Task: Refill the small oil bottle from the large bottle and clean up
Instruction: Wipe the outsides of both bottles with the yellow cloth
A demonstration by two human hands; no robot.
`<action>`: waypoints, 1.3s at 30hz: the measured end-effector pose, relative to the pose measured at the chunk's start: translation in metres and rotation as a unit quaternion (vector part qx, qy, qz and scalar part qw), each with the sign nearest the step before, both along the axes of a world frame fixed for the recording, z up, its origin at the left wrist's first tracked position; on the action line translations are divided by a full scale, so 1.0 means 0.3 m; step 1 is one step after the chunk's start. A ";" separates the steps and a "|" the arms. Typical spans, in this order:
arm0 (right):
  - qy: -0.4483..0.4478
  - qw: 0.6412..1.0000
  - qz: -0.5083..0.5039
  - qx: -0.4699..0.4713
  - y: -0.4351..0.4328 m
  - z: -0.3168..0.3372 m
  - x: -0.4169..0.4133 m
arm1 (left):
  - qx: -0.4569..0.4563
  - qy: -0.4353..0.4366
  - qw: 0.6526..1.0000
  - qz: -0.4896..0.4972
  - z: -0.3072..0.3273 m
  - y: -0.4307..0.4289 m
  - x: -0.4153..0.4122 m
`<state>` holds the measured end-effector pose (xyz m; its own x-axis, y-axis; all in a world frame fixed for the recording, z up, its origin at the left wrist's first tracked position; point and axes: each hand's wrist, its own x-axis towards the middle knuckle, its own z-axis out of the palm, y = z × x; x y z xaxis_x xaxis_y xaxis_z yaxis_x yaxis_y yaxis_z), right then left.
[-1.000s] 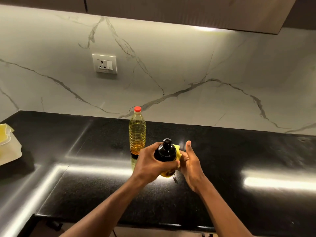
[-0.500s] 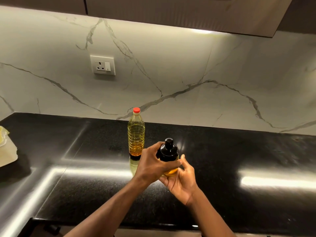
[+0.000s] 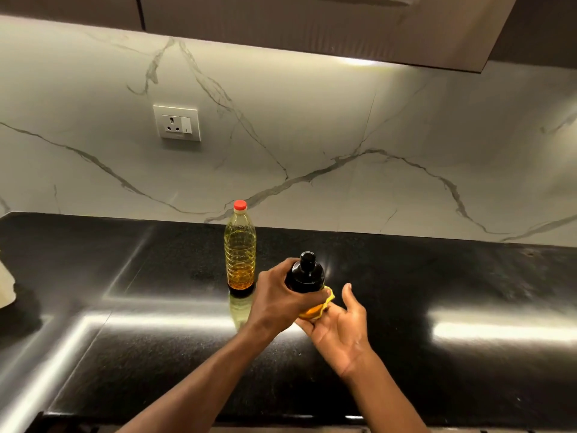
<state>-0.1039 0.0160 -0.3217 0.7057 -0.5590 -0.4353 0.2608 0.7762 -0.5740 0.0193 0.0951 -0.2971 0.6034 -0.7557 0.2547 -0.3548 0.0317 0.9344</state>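
Left hand (image 3: 278, 295) gripped small oil bottle (image 3: 306, 276), fingers curled round its body, above counter (image 3: 437, 292). Right hand (image 3: 340, 329) palm-up, uncurled, under the base; yellow scrap (image 3: 330, 300) between, probably a cloth. Large bottle (image 3: 239, 254) upright just beside, capped.

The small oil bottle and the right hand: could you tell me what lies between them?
A yellow cloth, which the right hand presses to the small oil bottle; head view.

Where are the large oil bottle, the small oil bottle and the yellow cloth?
large oil bottle (image 3: 239, 254), head view, on its ribbed clear body
small oil bottle (image 3: 306, 276), head view, on its black top
yellow cloth (image 3: 329, 296), head view, on its visible corner
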 end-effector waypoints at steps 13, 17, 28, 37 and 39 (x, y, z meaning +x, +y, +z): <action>0.002 0.999 -0.048 -0.001 0.002 -0.004 -0.034 | -0.009 0.015 0.999 0.035 0.005 -0.020 0.009; -0.004 0.999 -0.040 0.009 0.016 0.006 0.005 | -0.011 0.010 0.999 0.035 0.017 -0.031 -0.001; 0.198 0.858 0.025 -0.473 0.023 0.007 -0.041 | -0.003 0.032 0.998 0.051 0.016 -0.067 0.001; 0.049 0.990 0.041 -0.129 -0.116 0.087 0.035 | -0.006 0.008 1.000 0.023 0.068 -0.090 -0.027; 0.030 0.995 0.049 -0.085 -0.103 0.071 0.031 | -0.008 -0.003 0.999 0.035 0.069 -0.094 -0.022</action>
<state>-0.0947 -0.0149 -0.3006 0.7354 -0.5581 -0.3844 0.1498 0.6871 -0.7109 0.0128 0.0670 -0.2764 0.6525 -0.7081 0.2699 -0.3627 0.0209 0.9317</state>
